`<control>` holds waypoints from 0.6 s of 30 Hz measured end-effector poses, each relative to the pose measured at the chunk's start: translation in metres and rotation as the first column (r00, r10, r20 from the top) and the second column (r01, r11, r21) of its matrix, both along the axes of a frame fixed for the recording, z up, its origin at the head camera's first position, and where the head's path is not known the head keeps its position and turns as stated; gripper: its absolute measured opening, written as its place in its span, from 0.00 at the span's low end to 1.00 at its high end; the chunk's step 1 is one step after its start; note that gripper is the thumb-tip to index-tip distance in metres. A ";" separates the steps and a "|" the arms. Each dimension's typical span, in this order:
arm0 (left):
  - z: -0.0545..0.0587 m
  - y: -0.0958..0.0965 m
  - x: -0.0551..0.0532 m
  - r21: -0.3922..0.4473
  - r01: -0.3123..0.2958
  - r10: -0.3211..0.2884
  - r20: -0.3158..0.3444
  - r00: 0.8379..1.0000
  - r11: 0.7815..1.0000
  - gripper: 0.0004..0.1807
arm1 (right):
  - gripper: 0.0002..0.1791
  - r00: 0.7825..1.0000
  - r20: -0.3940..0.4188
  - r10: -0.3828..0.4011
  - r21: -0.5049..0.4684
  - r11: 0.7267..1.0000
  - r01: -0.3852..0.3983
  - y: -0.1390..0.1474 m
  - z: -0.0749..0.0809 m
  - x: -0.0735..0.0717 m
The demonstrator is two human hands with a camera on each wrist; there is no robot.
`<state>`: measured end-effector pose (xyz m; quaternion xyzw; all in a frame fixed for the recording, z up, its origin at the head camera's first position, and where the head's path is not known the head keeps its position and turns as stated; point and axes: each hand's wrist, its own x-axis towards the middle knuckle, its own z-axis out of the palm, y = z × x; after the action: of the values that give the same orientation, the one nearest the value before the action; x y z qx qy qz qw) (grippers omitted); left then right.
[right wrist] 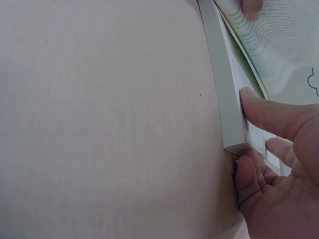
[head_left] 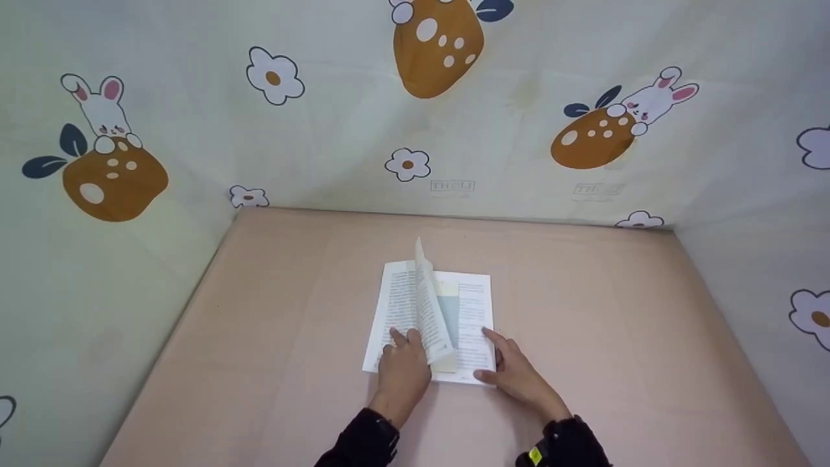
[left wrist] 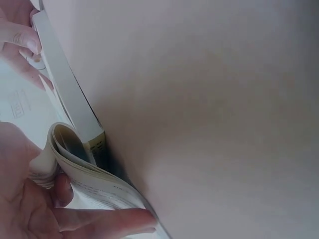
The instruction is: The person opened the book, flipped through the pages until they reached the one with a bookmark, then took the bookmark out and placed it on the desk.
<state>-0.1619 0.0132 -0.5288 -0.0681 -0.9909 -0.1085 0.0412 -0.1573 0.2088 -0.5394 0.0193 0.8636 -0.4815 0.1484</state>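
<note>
An open book (head_left: 476, 324) lies on the table, with a few leaves (head_left: 428, 311) standing up along its middle. My left hand (head_left: 405, 366) presses on the left-hand page (head_left: 395, 292), its fingers stretched out over the paper. In the left wrist view the raised leaves (left wrist: 75, 159) curl over beside that hand. My right hand (head_left: 522, 379) grips the lower right corner of the book. Its thumb (right wrist: 259, 104) rests on the right-hand page, and the other fingers curl about the book's side. A pale blue-green panel (head_left: 449, 318) shows on the page behind the raised leaves.
The book lies on a plain pinkish tabletop (head_left: 292, 311). A pale cloth wall (head_left: 337, 143) printed with rabbits, flowers and brown fruit rises behind and on both sides. Dark sleeves (head_left: 366, 438) cover both wrists.
</note>
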 end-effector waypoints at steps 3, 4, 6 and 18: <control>0.000 -0.003 -0.001 0.053 -0.015 0.015 0.008 1.000 0.998 0.13 | 0.47 1.000 0.006 0.005 -0.010 1.000 -0.005 0.001 0.000 -0.001; 0.000 -0.004 -0.001 0.061 -0.019 0.018 0.004 1.000 0.998 0.14 | 0.47 1.000 0.007 0.005 -0.017 1.000 -0.005 0.001 0.000 -0.001; 0.000 -0.005 -0.001 0.053 -0.019 0.020 -0.011 1.000 0.998 0.14 | 0.47 1.000 0.004 0.005 -0.021 1.000 -0.005 0.001 0.000 -0.001; 0.000 -0.011 -0.001 0.066 -0.044 0.050 -0.097 0.994 0.997 0.51 | 0.47 1.000 0.014 -0.006 -0.017 1.000 0.006 -0.001 0.002 0.000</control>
<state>-0.1632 0.0022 -0.5290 -0.0488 -0.9850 -0.1354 0.0950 -0.1568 0.2083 -0.5371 0.0240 0.8584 -0.4891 0.1529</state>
